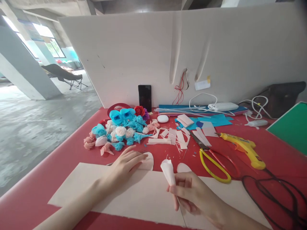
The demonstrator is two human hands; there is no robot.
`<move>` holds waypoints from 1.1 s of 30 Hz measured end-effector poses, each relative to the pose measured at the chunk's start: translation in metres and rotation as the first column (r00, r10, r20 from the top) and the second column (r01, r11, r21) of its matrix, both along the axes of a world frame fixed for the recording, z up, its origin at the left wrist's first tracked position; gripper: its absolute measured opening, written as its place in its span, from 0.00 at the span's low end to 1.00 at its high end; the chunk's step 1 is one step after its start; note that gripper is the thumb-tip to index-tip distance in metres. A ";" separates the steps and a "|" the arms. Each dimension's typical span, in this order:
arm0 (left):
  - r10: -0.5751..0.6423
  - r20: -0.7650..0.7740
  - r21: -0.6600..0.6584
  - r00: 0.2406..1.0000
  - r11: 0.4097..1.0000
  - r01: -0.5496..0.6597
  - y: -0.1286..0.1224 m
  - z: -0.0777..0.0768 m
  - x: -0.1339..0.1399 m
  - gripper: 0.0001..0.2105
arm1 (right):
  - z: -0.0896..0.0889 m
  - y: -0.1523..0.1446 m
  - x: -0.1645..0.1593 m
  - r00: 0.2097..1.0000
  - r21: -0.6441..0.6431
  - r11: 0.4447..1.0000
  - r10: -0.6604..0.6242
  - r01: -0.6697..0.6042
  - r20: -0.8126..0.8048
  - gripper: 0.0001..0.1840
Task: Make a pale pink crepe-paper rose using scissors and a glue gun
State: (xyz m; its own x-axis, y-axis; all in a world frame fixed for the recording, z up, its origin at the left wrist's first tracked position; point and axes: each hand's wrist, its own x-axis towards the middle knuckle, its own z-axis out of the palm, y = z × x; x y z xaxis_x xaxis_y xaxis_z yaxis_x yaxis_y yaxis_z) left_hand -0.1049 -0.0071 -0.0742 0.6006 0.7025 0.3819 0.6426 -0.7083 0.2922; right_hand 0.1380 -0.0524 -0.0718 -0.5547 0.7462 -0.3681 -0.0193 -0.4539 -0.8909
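Observation:
My right hand [194,191] pinches a pale rolled crepe-paper flower [168,171] by its narrow base, the wider mouth tilted up and away. A thin stem seems to run down below the fingers. My left hand [121,166] reaches out with fingers extended, the fingertips resting on a rounded pale paper petal [149,162] lying flat. Another rounded petal [183,167] shows just behind my right hand, partly covered by it. Under both forearms lies a large pale sheet of paper or card [134,198].
Blue, white and pink paper flowers [124,131] are heaped at the back left. Yellow-and-red-handled scissors [213,159], a yellow glue gun [247,148] with a black cord [275,191], and paper scraps [172,135] lie rightward. A phone [145,97] leans against the white board [134,51].

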 end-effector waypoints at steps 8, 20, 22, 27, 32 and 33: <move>0.049 0.132 0.045 0.990 0.997 -0.055 0.003 0.003 -0.002 0.05 | 0.003 0.000 0.000 0.999 -0.023 1.000 0.003 -0.002 0.046 0.14; 0.045 0.167 -0.025 0.985 0.999 -0.041 0.003 0.004 -0.004 0.09 | 0.032 -0.002 0.011 0.986 0.218 0.964 -0.164 0.154 0.031 0.13; 0.051 0.179 -0.060 0.983 0.997 -0.041 0.004 0.004 -0.002 0.08 | 0.048 -0.003 0.018 0.973 0.546 0.823 -0.223 0.156 0.057 0.04; 0.109 0.152 -0.176 0.982 0.981 -0.081 0.005 0.004 0.004 0.04 | 0.063 0.000 0.030 0.923 0.924 0.366 -0.383 0.106 0.046 0.14; 0.207 0.118 -0.278 0.971 0.946 -0.168 0.008 0.001 0.005 0.06 | 0.061 0.005 0.030 0.862 0.963 0.264 -0.499 0.057 0.086 0.13; 0.216 0.116 -0.299 0.970 0.938 -0.173 0.008 0.000 0.005 0.05 | 0.060 0.006 0.030 0.859 0.964 0.260 -0.505 0.057 0.086 0.12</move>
State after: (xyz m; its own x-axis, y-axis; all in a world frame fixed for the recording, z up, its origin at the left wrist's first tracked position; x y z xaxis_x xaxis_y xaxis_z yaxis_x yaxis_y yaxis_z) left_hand -0.0995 0.0011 -0.0742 0.3944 0.8920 0.2211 0.6952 -0.4469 0.5630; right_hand 0.1676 -0.0463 -0.0119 -0.2463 0.7775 0.5787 0.4115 0.6245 -0.6638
